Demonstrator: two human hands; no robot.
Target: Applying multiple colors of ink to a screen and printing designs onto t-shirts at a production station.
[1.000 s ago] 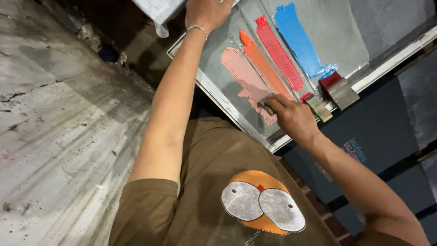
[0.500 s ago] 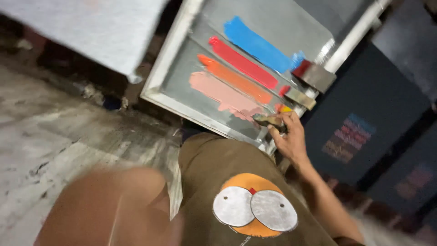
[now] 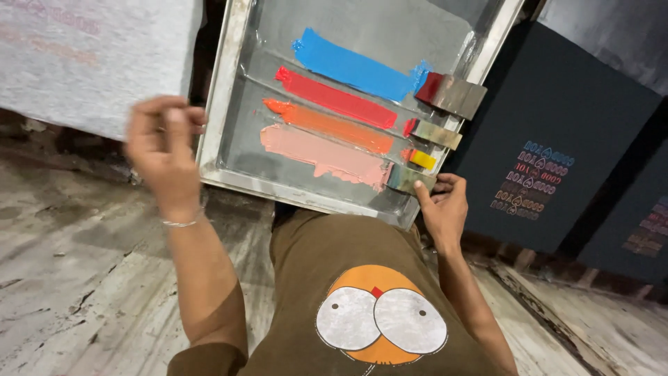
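Right hand (image 3: 442,209), at 5 o'clock of metal-framed printing screen (image 3: 223,90), gripping lowest squeegee (image 3: 409,179); left hand (image 3: 163,150) curled, blurred, beside frame. Pink, orange, red, blue ink bands (image 3: 327,154) spread; dark printed panel (image 3: 550,139) at 3 o'clock.

Hands (image 3: 440,209) at ink-striped screen frame (image 3: 229,90)

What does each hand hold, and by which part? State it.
Right hand grips the frame at its near corner, beside the lowest squeegee. Left hand is blurred, off the frame's left edge, apparently holding nothing.
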